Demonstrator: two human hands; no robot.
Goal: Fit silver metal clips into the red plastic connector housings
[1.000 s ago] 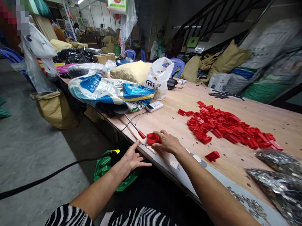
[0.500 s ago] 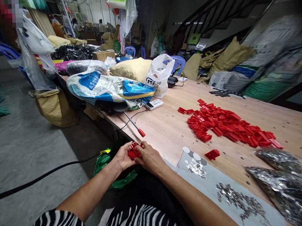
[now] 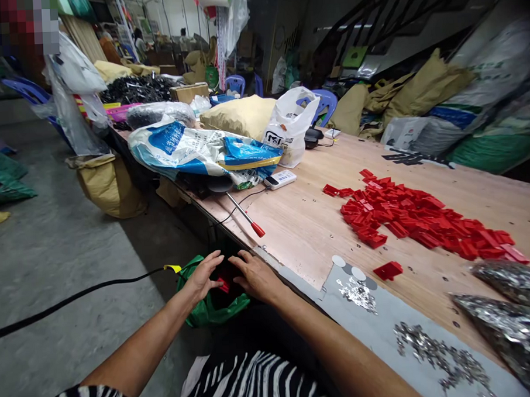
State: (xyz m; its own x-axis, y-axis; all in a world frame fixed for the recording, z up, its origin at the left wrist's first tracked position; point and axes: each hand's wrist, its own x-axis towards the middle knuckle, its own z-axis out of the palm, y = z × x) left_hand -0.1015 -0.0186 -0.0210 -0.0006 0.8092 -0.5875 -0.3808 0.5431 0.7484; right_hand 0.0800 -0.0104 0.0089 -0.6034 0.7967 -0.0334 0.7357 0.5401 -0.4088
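Note:
My left hand (image 3: 204, 275) and my right hand (image 3: 255, 276) hover side by side just off the near edge of the wooden table (image 3: 301, 226), above an open green bag (image 3: 212, 309) on the floor. Both hands have their fingers spread. A few small red plastic pieces (image 3: 222, 284) show between the hands, over the bag's mouth, gripped by neither hand. A big pile of the same red pieces (image 3: 415, 221) lies on the table to the right, and a single red piece (image 3: 389, 270) sits apart from it.
A red-handled screwdriver (image 3: 248, 221) and a white remote-like device (image 3: 280, 179) lie on the table. Small metal bits (image 3: 359, 294) are scattered on a grey mat (image 3: 385, 333), beside clear bags of metal parts (image 3: 511, 322). Sacks (image 3: 193, 152) crowd the far end. A black cable (image 3: 76, 297) crosses the floor.
My hands gathered a clump of red pieces at the table edge, carried it off the edge and down over the green bag, then spread apart, letting the pieces go.

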